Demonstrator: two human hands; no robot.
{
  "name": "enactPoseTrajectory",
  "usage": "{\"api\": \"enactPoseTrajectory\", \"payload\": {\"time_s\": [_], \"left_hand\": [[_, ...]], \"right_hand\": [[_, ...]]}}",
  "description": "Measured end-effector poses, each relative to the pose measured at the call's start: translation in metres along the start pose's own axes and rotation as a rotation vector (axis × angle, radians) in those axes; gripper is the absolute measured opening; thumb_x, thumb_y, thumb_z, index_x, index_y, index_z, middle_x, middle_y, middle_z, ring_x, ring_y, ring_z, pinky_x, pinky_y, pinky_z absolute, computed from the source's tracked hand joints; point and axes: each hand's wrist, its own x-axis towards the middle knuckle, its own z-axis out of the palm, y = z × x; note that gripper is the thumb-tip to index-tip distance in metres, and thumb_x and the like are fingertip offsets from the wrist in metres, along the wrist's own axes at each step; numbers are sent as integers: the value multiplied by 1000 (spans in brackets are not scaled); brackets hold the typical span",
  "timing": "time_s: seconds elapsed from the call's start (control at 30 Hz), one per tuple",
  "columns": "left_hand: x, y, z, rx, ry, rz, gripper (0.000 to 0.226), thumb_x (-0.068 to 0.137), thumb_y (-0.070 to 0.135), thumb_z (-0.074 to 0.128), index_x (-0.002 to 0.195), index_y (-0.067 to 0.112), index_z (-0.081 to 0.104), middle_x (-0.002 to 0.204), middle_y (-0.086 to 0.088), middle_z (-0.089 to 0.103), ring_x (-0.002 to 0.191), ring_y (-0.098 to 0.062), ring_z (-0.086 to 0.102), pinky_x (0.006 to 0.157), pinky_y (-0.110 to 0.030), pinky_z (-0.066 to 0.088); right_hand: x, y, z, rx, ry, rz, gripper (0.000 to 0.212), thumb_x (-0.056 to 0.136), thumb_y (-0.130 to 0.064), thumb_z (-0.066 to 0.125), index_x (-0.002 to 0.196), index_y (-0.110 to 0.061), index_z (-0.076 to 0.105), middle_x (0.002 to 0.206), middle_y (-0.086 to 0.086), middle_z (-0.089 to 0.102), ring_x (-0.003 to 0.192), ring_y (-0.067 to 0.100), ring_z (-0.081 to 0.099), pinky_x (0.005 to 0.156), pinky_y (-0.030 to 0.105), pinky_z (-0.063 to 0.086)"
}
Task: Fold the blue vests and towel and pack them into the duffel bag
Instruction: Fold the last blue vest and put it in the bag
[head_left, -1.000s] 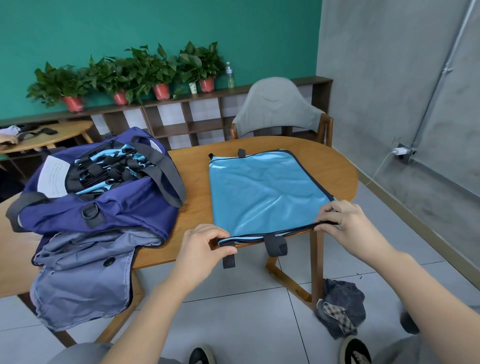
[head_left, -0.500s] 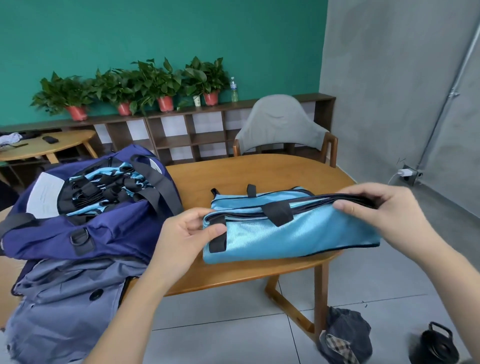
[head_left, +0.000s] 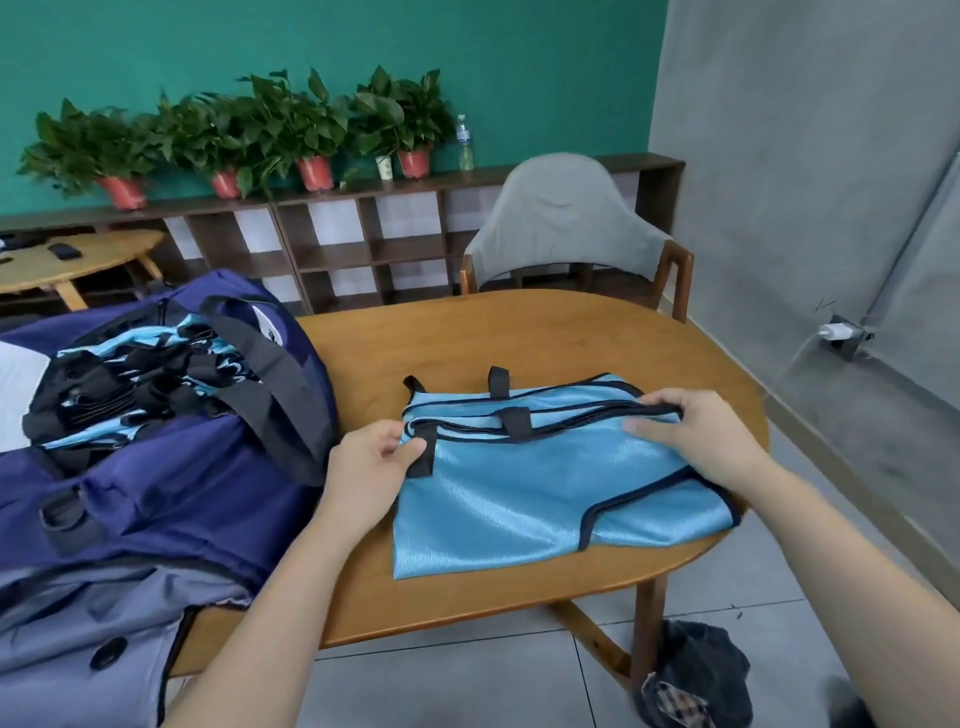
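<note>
A light blue vest (head_left: 535, 499) with black trim and black straps lies folded in half on the wooden table (head_left: 519, 338). My left hand (head_left: 371, 467) pinches the vest's folded-over edge at its left corner. My right hand (head_left: 691, 431) pinches the same edge near its right end, fingers curled over the trim. At the left stands the open navy duffel bag (head_left: 171, 483), with several folded blue vests (head_left: 130, 379) with black straps inside it.
A grey garment (head_left: 88, 634) with a black button hangs off the table's front left under the bag. A grey-covered chair (head_left: 566, 223) stands behind the table. Dark cloth (head_left: 696, 675) lies on the floor by the table leg. A shelf with potted plants (head_left: 311, 130) lines the back wall.
Both hands lifted the vest's near edge and carried it away from me over the far half. The vest went from lying flat to folded in half, now laid down on the table.
</note>
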Motion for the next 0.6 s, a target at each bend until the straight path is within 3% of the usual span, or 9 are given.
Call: {"api": "enactPoseTrajectory", "payload": {"time_s": [0.07,0.17,0.27,0.43,0.53,0.6], "left_hand": [[-1,-2,-2,46,-13,-10,8,93,32,70,95,25,73,89,12,74,89,-4,67,81,-25,50],[-15,-2,-8,32,-83,11,11,94,30,69,85,24,67,71,14,69,70,-6,62,67,-24,44],[-22,3,-15,-69,-111,20,4,95,27,68,94,25,72,82,8,77,76,-11,71,65,-32,48],[-9,25,-17,-286,-9,49,9,96,20,67,93,25,74,85,2,78,79,-15,74,67,-34,53],[9,18,-6,-249,53,15,4,93,25,72,92,27,75,85,6,78,81,-12,74,76,-36,56],[20,9,3,-87,112,-5,3,89,31,76,92,29,75,81,11,76,78,-1,70,76,-23,52]], "right_hand": [[-2,-1,-3,-50,-37,44,18,81,-36,82,94,-32,70,96,-19,69,86,-3,61,66,10,42],[-11,-2,-9,-28,-111,79,20,78,-38,85,94,-33,73,93,-18,72,88,1,65,73,18,44],[-20,-11,-14,69,-117,65,22,76,-34,85,96,-30,77,90,-19,75,84,-1,69,78,22,47],[-7,-31,-26,296,-97,91,19,79,-26,82,96,-21,78,90,-3,78,80,17,76,73,33,56],[8,-25,-16,218,-39,111,16,79,-28,83,94,-24,77,86,-7,78,75,10,74,67,24,54],[17,-14,-4,-6,5,112,19,79,-36,83,94,-28,75,86,-13,75,75,6,70,63,17,49]]}}
